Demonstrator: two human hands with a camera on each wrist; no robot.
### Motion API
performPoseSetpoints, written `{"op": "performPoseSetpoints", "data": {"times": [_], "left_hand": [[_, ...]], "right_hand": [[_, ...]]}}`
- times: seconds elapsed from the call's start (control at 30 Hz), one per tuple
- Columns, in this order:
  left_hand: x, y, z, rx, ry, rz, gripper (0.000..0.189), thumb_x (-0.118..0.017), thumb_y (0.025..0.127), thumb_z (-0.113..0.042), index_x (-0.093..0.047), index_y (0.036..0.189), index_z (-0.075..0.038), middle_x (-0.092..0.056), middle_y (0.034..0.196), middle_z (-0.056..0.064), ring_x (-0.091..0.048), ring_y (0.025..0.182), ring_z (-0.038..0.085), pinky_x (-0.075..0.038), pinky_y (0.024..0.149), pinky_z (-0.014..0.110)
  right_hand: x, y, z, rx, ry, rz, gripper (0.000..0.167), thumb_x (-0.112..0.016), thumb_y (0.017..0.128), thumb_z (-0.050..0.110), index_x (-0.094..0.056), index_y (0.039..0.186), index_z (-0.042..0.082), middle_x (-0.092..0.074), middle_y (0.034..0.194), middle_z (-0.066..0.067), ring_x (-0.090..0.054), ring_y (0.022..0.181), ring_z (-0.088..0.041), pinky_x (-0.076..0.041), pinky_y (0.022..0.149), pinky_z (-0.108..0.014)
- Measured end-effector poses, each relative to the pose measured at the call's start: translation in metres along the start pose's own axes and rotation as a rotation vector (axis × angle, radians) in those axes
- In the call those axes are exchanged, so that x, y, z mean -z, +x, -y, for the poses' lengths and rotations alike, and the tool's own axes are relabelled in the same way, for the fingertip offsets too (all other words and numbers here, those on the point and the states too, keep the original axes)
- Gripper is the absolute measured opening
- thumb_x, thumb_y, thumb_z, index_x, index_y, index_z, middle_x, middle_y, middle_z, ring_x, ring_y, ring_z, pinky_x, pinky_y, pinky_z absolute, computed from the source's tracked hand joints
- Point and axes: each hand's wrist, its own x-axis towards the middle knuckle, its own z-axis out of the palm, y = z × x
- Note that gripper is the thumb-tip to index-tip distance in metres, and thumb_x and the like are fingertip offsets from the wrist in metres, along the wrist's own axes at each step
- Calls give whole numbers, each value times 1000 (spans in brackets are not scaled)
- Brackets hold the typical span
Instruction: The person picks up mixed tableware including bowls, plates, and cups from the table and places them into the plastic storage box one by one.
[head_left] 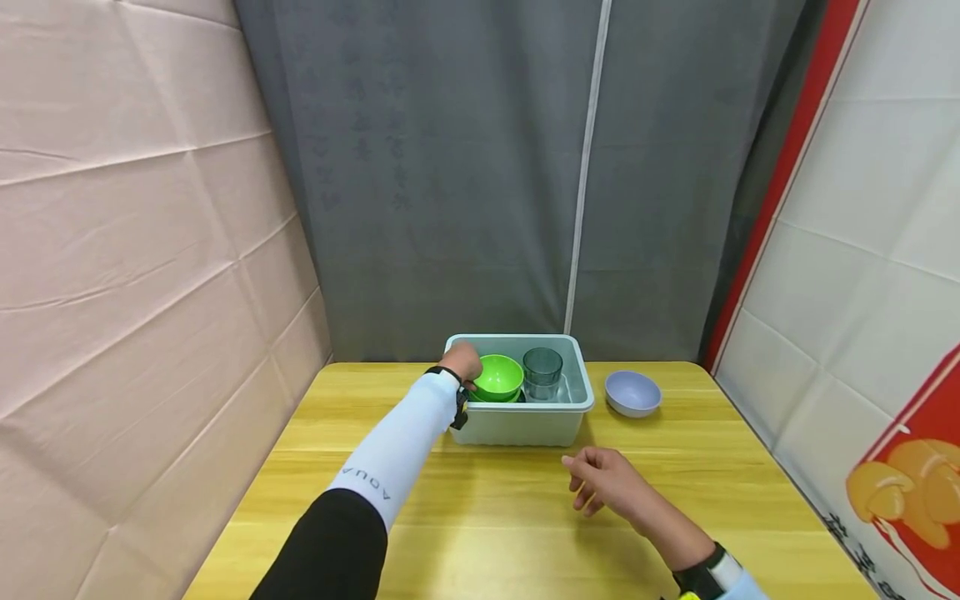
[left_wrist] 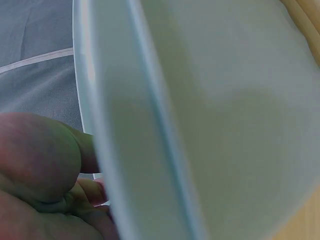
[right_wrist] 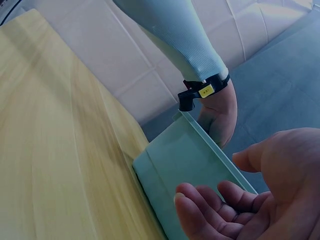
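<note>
My left hand (head_left: 463, 361) reaches over the left side of a pale green plastic bin (head_left: 517, 427) and holds the left rim of a bright green bowl (head_left: 500, 377). Another green bowl shows just beneath it. In the left wrist view the bin's wall hides the fingertips and the bowl. Right of the bowls, inside the bin, stands a dark-tinted glass (head_left: 542, 363), with a clear glass (head_left: 542, 389) below it. My right hand (head_left: 606, 481) hovers over the table in front of the bin, its fingers loosely curled around nothing.
A lavender bowl (head_left: 633, 392) sits upright on the wooden table (head_left: 480, 533), to the right of the bin. Behind the table hangs a grey curtain (head_left: 450, 183). Pale fabric panels (head_left: 150, 250) flank the left side, and a printed white panel stands on the right.
</note>
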Motion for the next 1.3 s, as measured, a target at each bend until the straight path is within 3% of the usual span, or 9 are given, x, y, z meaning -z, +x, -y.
{"op": "performPoseSetpoints", "data": {"times": [0.07, 0.13, 0.4, 0.67, 1.03, 1.17, 1.3], "left_hand": [[7, -17, -6, 13, -17, -4, 5, -67, 99, 4, -67, 94, 2, -67, 102, 18, -46, 38, 5, -41, 40, 12], [11, -23, -9, 31, -33, 13, 3, -65, 103, 2, -68, 102, 3, -68, 112, 21, -47, 37, 5, -39, 38, 13], [10, -19, -13, 81, -23, 76, 4, -65, 104, 1, -65, 108, 3, -66, 125, 24, -53, 43, 8, -41, 41, 14], [11, -19, -17, 75, 56, 120, 20, -64, 106, -1, -67, 125, 8, -57, 153, 29, -55, 42, 9, -44, 42, 18], [9, -9, -12, 83, 93, 136, 19, -70, 101, 2, -68, 119, 8, -64, 135, 28, -66, 57, 13, -50, 47, 18], [11, -16, -14, 95, 45, 128, 18, -66, 103, 2, -66, 120, 8, -64, 135, 28, -61, 49, 12, -46, 43, 18], [18, -26, -19, 82, 52, 99, 17, -58, 108, -3, -68, 120, 4, -65, 139, 24, -65, 56, 12, -53, 52, 19]], "right_hand": [[-1, 0, -1, 2, 2, 6, 38, -65, 113, 38, -64, 101, 1, -70, 96, -13, -73, 76, -27, -65, 66, -42], [-2, -1, -2, 4, 4, 13, 38, -66, 113, 37, -64, 101, 1, -70, 95, -13, -73, 75, -26, -65, 66, -42], [-3, -2, -4, 19, 4, 24, 40, -66, 112, 37, -64, 100, -2, -70, 93, -12, -73, 74, -25, -65, 65, -40], [-4, -3, -7, 25, 16, 33, 39, -66, 112, 36, -63, 99, 0, -70, 94, -13, -74, 73, -27, -65, 64, -41], [-3, -2, -7, 23, -4, 52, 36, -66, 112, 36, -64, 99, 3, -70, 93, -13, -74, 73, -27, -64, 63, -41], [-2, -2, -8, 24, -8, 56, 38, -65, 113, 37, -63, 100, 0, -70, 93, -13, -74, 73, -27, -64, 62, -40], [-1, -3, -8, 14, -8, 56, 39, -66, 112, 36, -63, 101, -2, -70, 93, -14, -74, 73, -28, -64, 62, -40]]}}
